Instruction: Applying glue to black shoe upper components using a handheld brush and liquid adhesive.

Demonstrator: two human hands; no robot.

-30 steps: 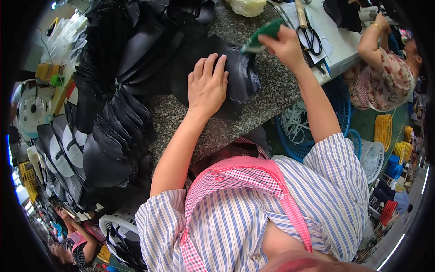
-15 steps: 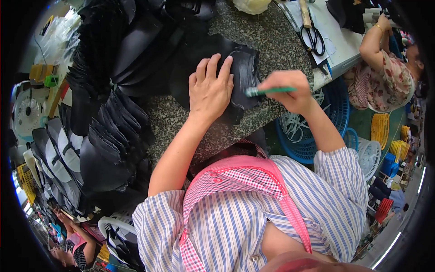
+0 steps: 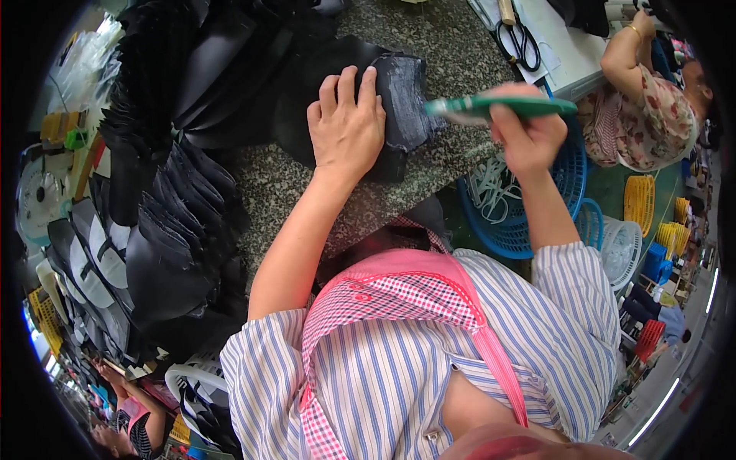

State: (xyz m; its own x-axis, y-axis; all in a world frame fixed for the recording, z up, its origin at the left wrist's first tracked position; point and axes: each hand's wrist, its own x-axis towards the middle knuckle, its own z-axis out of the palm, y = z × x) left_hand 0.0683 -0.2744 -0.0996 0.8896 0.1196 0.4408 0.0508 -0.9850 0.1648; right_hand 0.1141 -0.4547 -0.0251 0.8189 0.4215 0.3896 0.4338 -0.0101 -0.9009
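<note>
Brush (image 3: 475, 106) sits in right hand (image 3: 529, 130), grip closed around it; blurred tip is at right edge of black sheet (image 3: 404, 100) on speckled counter (image 3: 452, 46). Left hand (image 3: 346, 129) lies palm-down on sheet, grip flattened, slightly spread.

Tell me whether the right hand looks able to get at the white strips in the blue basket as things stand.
Probably yes, though the right hand holds a green brush-like tool. The white strips in view lie uncovered in the open blue basket, so the way looks free.
</note>
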